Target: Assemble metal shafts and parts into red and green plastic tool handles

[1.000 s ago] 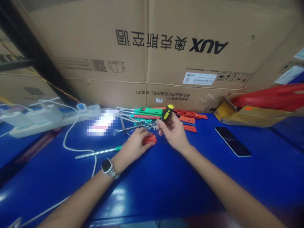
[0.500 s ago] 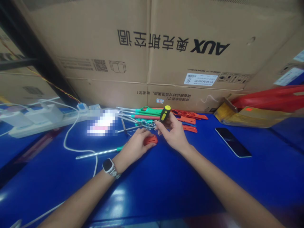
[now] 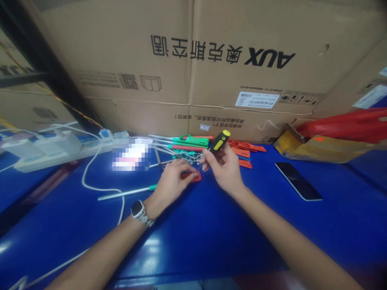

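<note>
My right hand (image 3: pixel 225 171) is closed around a screwdriver (image 3: pixel 220 141) with a black and yellow handle. Its handle leans up to the right, and the thin shaft points down left toward the end of a red lighter handle (image 3: pixel 196 177). My left hand (image 3: pixel 175 179) is closed over that long-reach lighter, which lies on the blue table (image 3: pixel 193 237). Left of the hand its green collar and metal tube (image 3: pixel 127 194) stick out; my palm hides the middle. Just behind both hands lies a pile of similar lighters with green (image 3: pixel 193 140) and red (image 3: pixel 242 152) handles.
A phone (image 3: pixel 298 181) lies at the right, near a yellowish box (image 3: pixel 317 149) with red bags (image 3: pixel 347 125). On the left are a white power strip (image 3: pixel 60 155), a loose white cable (image 3: pixel 87 181) and a blurred bright patch. A large cardboard box (image 3: pixel 121 48) stands behind.
The screwdriver has tilted to the right and its shaft now reaches down toward the red handle. My left fingers have shifted slightly on the lighter.
</note>
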`<state>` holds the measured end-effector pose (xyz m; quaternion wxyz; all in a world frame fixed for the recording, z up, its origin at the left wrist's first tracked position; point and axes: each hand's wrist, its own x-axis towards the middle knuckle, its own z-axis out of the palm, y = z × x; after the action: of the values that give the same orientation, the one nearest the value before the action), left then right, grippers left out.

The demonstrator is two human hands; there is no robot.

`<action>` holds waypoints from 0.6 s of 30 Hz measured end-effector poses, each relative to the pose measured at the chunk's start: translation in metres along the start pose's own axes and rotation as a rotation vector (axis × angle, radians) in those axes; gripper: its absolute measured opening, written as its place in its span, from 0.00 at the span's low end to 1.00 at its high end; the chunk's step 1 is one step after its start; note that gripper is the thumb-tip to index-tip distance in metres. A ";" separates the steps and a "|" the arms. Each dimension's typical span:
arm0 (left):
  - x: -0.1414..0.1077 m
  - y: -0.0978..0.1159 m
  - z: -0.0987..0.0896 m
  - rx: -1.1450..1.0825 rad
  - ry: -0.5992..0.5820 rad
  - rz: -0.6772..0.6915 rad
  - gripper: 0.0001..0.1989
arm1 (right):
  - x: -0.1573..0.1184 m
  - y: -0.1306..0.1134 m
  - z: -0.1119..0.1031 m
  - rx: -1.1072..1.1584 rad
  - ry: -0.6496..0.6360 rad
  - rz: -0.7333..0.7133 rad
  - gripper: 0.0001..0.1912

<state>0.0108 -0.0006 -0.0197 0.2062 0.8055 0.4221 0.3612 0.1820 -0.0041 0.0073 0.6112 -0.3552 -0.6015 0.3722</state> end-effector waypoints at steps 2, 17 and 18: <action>0.000 0.001 0.000 -0.022 -0.010 -0.011 0.04 | 0.000 -0.001 0.000 0.003 0.003 -0.001 0.11; -0.002 0.003 0.002 0.012 -0.008 -0.050 0.03 | 0.001 0.005 -0.001 -0.054 -0.053 -0.003 0.13; -0.002 0.003 0.002 0.029 -0.011 -0.046 0.05 | 0.001 0.005 -0.002 -0.067 -0.047 -0.011 0.13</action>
<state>0.0129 -0.0039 -0.0200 0.2052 0.8005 0.4445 0.3458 0.1838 -0.0007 0.0031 0.5866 -0.3635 -0.6297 0.3567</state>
